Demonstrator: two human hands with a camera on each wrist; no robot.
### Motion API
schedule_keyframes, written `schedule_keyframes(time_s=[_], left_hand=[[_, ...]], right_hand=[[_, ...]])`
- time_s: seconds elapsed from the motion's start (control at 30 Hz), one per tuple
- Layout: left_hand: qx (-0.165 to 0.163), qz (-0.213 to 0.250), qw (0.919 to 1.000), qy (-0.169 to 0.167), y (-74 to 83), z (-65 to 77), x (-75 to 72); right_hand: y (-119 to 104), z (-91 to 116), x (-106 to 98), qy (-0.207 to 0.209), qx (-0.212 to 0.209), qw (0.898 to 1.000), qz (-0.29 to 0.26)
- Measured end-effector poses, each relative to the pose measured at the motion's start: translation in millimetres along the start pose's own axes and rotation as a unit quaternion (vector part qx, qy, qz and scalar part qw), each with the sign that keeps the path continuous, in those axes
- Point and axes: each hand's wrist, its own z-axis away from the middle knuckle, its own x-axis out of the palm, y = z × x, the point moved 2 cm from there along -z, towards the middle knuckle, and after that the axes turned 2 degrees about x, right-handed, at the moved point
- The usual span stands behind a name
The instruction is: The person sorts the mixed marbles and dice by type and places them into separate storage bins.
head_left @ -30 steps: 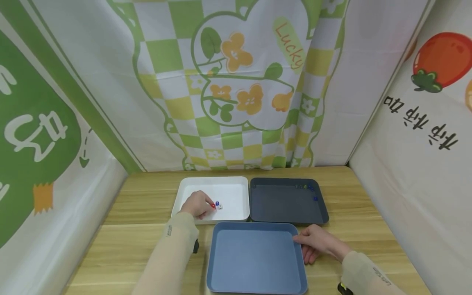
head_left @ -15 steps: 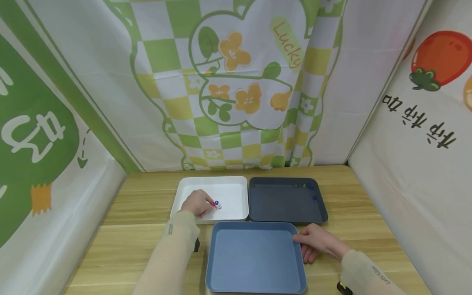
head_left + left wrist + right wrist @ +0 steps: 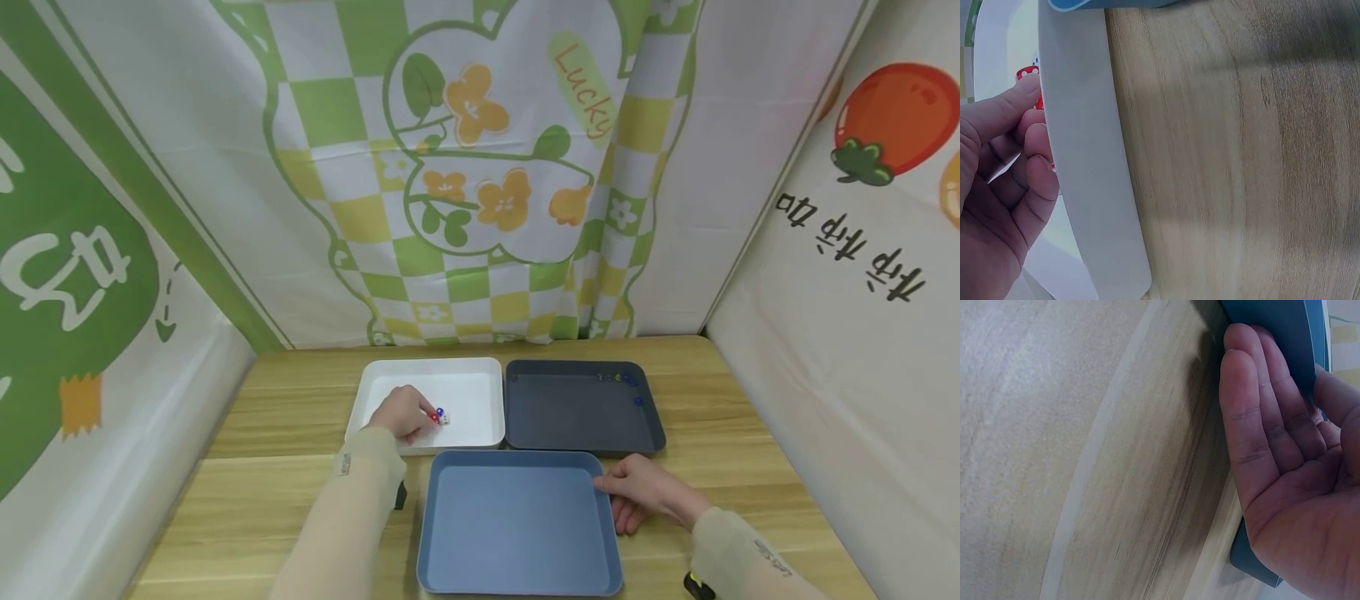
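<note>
In the head view my left hand (image 3: 403, 412) reaches into the white tray (image 3: 476, 400) and pinches a red die (image 3: 1027, 72) between thumb and fingers. More red shows at the fingertips in the left wrist view, partly hidden by the tray wall. A blue die (image 3: 439, 411) and a white die (image 3: 446, 420) lie right beside these fingers. My right hand (image 3: 643, 490) grips the right rim of the blue tray (image 3: 521, 525), thumb at the top edge. Its other fingers (image 3: 1241, 387) lie along the outer side, under the rim.
A dark grey tray (image 3: 570, 412) stands to the right of the white one, behind the blue tray. Several small glassy pieces lie in its far right corner, among them a blue one (image 3: 638, 402). A printed curtain (image 3: 495, 283) hangs behind the wooden table (image 3: 247, 467).
Both hands and the trays keep nearly the same places. The left fingers shift slightly at the dice, and the whole head view drifts a little.
</note>
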Motion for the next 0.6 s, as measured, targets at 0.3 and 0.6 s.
schedule_keyframes(time_s=[0.3, 0.6], left_hand=[[-0.002, -0.008, 1.0000, -0.001, 1.8, 0.7, -1.5], [-0.009, -0.015, 0.9998, -0.006, -0.1, 0.2, -1.5]], right_hand=[[-0.3, 0.3, 0.7, 0.003, -0.001, 1.000, -0.001], [0.5, 0.7, 0.3, 0.003, -0.002, 1.000, 0.001]])
